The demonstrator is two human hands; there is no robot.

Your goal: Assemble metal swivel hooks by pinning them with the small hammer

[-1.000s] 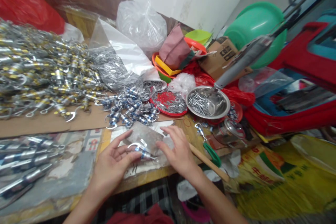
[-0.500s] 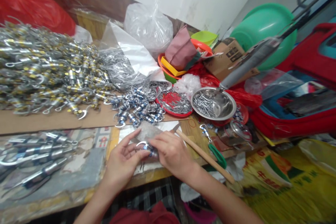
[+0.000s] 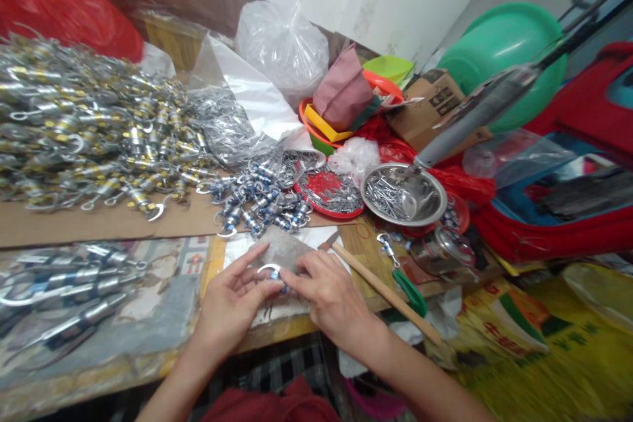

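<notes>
Soft, diffuse light fills this room; highlights mark the green plastic basin and steel bowl; lower-left metal hook fittings appear blurred, stretched.

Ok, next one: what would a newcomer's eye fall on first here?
Probably the heap of yellow-banded hooks sprawling across the upper left. Next, perhaps, the big green basin at upper right. Then the hands at lower centre, close together around a small blue-and-silver hook.

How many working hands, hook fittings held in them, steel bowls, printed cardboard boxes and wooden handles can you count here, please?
Hands: 2 (left hand, right hand)
Held hook fitting: 1
Steel bowl: 1
Printed cardboard box: 1
Wooden handle: 1
Total: 6
</notes>
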